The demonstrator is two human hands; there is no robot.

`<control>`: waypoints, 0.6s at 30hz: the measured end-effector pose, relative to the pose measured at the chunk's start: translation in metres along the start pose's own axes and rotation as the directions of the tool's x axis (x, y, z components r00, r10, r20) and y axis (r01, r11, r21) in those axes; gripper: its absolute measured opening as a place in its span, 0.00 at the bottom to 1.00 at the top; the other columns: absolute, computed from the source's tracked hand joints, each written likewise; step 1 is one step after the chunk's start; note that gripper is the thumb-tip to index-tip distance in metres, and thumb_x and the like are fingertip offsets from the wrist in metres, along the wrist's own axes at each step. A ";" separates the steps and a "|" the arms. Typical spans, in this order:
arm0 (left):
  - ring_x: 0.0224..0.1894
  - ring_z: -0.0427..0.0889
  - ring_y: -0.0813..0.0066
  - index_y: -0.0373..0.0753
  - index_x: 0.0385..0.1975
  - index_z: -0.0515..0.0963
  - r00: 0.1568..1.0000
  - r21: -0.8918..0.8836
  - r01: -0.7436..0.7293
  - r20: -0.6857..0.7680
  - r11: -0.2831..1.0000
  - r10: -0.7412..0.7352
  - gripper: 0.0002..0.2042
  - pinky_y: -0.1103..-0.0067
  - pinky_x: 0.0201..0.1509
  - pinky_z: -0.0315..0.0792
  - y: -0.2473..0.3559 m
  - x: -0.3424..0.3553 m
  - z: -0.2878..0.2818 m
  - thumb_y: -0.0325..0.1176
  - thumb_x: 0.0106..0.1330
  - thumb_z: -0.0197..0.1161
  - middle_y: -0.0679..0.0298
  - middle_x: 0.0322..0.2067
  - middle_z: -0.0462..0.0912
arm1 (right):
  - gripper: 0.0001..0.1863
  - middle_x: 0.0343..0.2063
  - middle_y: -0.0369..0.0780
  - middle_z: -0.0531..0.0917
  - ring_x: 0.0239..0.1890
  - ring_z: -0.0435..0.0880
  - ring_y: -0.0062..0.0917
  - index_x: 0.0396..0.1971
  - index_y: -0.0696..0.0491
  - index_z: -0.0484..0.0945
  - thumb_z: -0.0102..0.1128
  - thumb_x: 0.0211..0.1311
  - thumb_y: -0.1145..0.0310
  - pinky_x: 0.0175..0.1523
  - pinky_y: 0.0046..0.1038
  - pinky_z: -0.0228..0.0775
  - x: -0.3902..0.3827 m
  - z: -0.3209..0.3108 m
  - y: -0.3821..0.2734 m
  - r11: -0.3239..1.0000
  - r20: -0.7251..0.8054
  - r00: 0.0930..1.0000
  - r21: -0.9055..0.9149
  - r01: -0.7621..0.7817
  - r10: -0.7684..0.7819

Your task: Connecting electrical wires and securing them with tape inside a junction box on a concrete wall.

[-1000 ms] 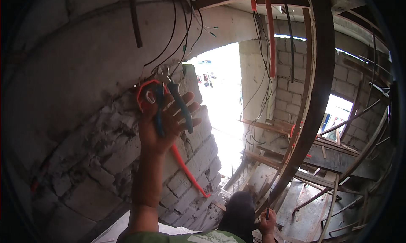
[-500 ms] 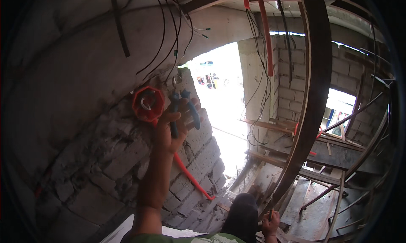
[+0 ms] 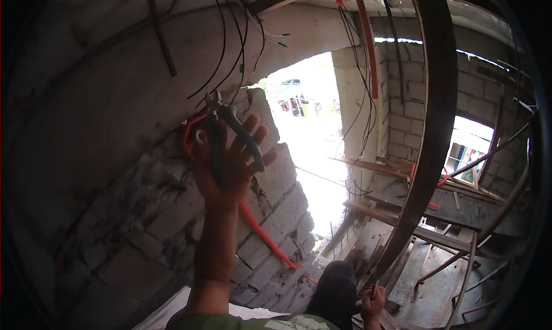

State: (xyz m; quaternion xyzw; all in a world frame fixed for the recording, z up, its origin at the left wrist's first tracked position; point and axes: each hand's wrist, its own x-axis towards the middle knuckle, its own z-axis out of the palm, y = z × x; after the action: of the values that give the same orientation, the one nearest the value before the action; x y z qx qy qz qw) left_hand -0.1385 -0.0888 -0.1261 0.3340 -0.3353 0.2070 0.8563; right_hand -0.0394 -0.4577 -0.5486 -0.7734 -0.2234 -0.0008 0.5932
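Note:
My raised left hand (image 3: 233,157) holds blue-handled pliers (image 3: 248,143), one handle against the palm near the thumb, the other along the spread fingers. Their jaws are parted and point up, close to the lower ends of dark wires (image 3: 221,65) hanging from above. I cannot tell whether they touch a wire. Behind that hand, an orange octagonal junction box (image 3: 188,137) on the block wall is mostly covered. Low on the right, my right hand (image 3: 374,304) is closed around a thin upright tool with an orange-brown handle, beside a timber post. Its exact kind is unclear.
Orange conduit (image 3: 264,238) runs down the rough block wall (image 3: 276,198). A bright opening lies beyond it. A thick timber beam (image 3: 440,100) curves down on the right, past planks and scaffold poles (image 3: 443,267). More wires and conduit (image 3: 366,48) hang at upper right.
My left hand has moved up and slightly left with the pliers, whose jaws now sit nearer the hanging wires. It now covers most of the junction box. My right hand stays low, still closed.

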 end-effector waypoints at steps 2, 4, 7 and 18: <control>0.76 0.50 0.40 0.44 0.70 0.64 0.999 -0.062 -0.005 0.052 0.998 0.009 0.27 0.36 0.73 0.42 0.004 0.005 -0.003 0.48 0.75 0.50 0.39 0.73 0.52 | 0.06 0.32 0.44 0.77 0.39 0.78 0.38 0.25 0.57 0.76 0.59 0.58 0.72 0.47 0.35 0.70 0.001 0.002 0.000 0.999 -0.031 0.999 0.043 0.012 -0.011; 0.76 0.50 0.42 0.44 0.70 0.64 0.990 -0.121 -0.067 0.112 0.990 0.080 0.26 0.38 0.74 0.42 0.005 0.009 -0.007 0.46 0.76 0.49 0.40 0.73 0.53 | 0.06 0.32 0.44 0.77 0.39 0.78 0.39 0.25 0.57 0.77 0.59 0.58 0.71 0.47 0.35 0.70 0.001 0.002 0.000 1.000 -0.028 1.000 0.029 0.007 -0.006; 0.77 0.49 0.44 0.44 0.69 0.65 0.984 -0.166 -0.091 0.135 0.982 0.114 0.25 0.39 0.75 0.42 0.007 0.011 -0.009 0.45 0.76 0.49 0.41 0.73 0.53 | 0.07 0.32 0.44 0.77 0.39 0.79 0.39 0.25 0.58 0.77 0.59 0.58 0.70 0.47 0.36 0.70 0.000 0.001 0.002 1.000 -0.021 1.000 0.009 0.020 -0.019; 0.77 0.52 0.51 0.45 0.67 0.68 0.992 -0.050 -0.092 0.078 0.995 0.095 0.22 0.40 0.73 0.50 0.024 0.015 -0.010 0.43 0.77 0.50 0.48 0.73 0.56 | 0.06 0.32 0.44 0.76 0.36 0.79 0.38 0.25 0.58 0.77 0.59 0.53 0.71 0.44 0.36 0.71 0.001 0.000 -0.001 1.000 -0.006 1.000 0.008 -0.005 0.005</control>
State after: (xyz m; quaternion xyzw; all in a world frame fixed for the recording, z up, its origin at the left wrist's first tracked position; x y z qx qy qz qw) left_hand -0.1374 -0.0630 -0.1101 0.3059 -0.3895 0.2254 0.8390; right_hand -0.0388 -0.4567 -0.5472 -0.7716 -0.2198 -0.0007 0.5970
